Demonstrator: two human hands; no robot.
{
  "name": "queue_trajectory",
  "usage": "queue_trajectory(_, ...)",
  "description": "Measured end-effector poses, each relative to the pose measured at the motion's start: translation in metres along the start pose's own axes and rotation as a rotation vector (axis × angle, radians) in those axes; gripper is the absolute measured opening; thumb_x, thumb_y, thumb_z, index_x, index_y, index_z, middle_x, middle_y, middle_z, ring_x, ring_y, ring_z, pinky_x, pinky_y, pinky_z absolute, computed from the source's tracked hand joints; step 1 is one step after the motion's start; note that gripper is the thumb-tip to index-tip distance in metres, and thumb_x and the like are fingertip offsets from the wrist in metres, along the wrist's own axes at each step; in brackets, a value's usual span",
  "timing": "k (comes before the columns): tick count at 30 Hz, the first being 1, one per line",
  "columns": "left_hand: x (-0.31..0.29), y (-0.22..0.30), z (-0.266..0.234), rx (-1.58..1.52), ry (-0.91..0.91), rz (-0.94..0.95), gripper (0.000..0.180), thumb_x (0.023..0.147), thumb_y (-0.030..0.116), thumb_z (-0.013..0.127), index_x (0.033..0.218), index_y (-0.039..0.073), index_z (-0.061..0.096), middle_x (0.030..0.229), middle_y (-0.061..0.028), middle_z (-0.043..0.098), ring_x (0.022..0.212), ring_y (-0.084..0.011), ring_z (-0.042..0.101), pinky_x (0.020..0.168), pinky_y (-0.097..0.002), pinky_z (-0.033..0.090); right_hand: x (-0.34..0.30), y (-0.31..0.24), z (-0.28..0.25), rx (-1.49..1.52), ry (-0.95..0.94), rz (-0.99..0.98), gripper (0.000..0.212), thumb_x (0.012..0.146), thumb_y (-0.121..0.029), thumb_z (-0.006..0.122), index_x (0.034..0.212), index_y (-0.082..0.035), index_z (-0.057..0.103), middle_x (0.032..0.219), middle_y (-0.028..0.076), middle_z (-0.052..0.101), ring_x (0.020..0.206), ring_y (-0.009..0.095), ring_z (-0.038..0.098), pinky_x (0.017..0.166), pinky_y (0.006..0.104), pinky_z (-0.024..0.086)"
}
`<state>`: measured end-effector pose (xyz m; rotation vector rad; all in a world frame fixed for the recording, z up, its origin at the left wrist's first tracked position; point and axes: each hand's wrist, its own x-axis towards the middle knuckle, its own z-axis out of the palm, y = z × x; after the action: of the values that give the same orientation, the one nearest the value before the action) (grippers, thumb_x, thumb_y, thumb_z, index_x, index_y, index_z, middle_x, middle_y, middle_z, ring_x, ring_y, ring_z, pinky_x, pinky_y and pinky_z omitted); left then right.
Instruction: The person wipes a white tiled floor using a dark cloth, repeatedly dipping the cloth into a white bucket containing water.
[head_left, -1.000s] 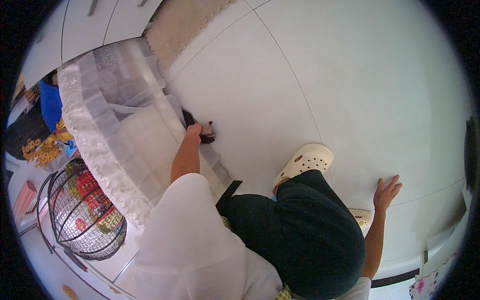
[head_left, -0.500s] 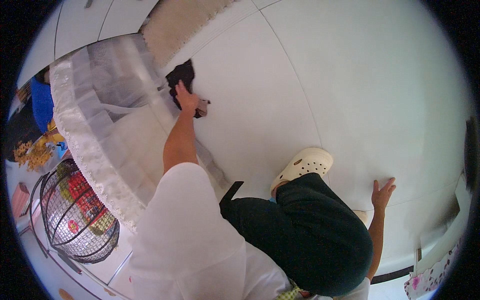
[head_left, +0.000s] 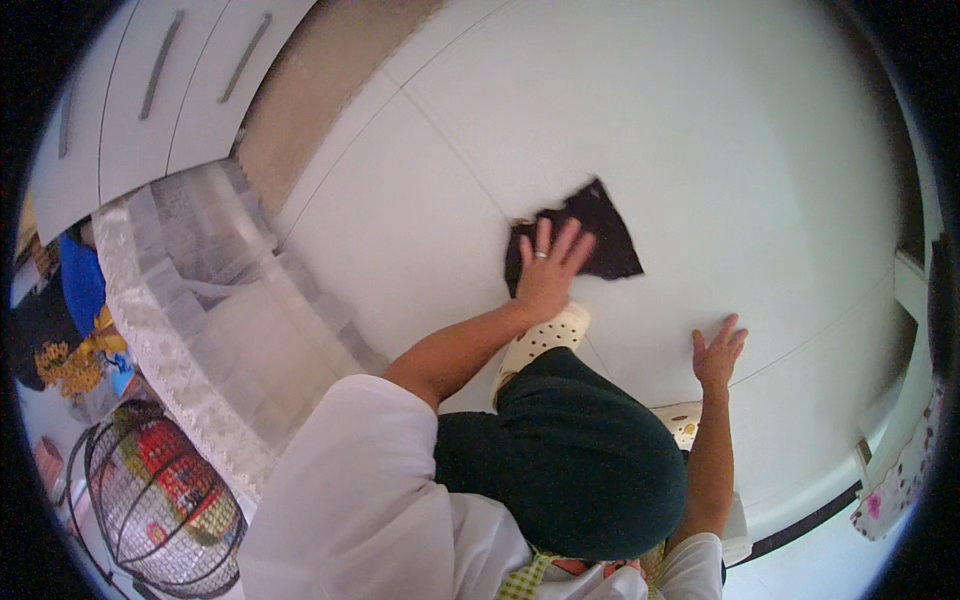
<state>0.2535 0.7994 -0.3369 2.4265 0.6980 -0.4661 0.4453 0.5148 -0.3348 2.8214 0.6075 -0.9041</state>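
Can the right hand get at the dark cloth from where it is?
Probably yes: only floor shows between the right hand and the near corner of the dark cloth. The left hand covers just part of it, away from that corner.

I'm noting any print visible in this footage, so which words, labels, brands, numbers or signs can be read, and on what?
None can be read.
Round, barred thing with red, green and white patterning, lower left: any print is too small and blurred.
Dark cloth under the left hand: no lettering can be made out.
White drawer fronts, upper left: no lettering shows.
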Motion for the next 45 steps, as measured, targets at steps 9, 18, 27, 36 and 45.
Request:
queue_trajectory(9,0.069,0.067,0.006,-0.162,-0.118,0.495,0.066,0.069,-0.004,0.055,0.131,0.012,0.038,0.138,-0.0132,0.031,0.130,-0.0365,0.021,0.104,-0.0542,0.017,-0.002,0.001,-0.016,0.050,0.043,0.020,0.078,0.079,-0.031,0.062,0.138,-0.007,0.019,0.135,0.034,0.022,0.127,0.046,0.019,0.103,0.0465,0.025)
queue_trajectory(18,0.011,-0.108,-0.117,-0.026,0.750,-0.152,0.069,0.061,-0.012,0.040,0.128,0.005,0.040,0.128,-0.0204,0.041,0.121,-0.0351,0.036,0.104,-0.0407,0.026,0.021,0.048,-0.041,0.944,0.290,0.427,0.047,0.083,-0.026,0.055,0.125,-0.005,0.046,0.113,0.016,0.057,0.105,0.026,0.055,0.089,0.0335,0.042)
queue_trajectory(27,0.017,-0.037,-0.019,0.062,0.192,-0.326,0.062,0.069,0.006,0.052,0.128,0.001,0.035,0.104,-0.0209,0.041,0.093,-0.0371,0.048,0.079,-0.0430,0.044,0.015,0.029,-0.010,1.060,0.510,0.434,0.030,0.083,-0.016,0.054,0.107,0.001,0.058,0.101,0.015,0.062,0.094,0.020,0.059,0.083,0.0299,0.045)
queue_trajectory(36,0.079,0.170,0.030,-0.122,-0.437,0.414,0.061,0.071,0.005,0.048,0.131,0.008,0.036,0.108,-0.0190,0.039,0.084,-0.0367,0.055,0.074,-0.0459,0.047,-0.023,0.007,-0.026,1.343,0.528,0.629,0.029,0.083,-0.015,0.055,0.109,-0.002,0.056,0.092,0.008,0.062,0.080,0.013,0.057,0.066,0.0258,0.046)
queue_trajectory(45,0.048,0.130,-0.051,-1.769,-0.497,-0.151,0.052,0.078,0.000,0.044,0.129,0.003,0.036,0.122,-0.0124,0.047,0.109,-0.0224,0.048,0.091,-0.0313,0.041,-0.039,-0.092,-0.060,1.094,0.478,-0.043,0.083,0.072,-0.024,0.071,0.138,-0.007,0.024,0.141,0.013,0.025,0.128,0.025,0.026,0.100,0.0372,0.030)
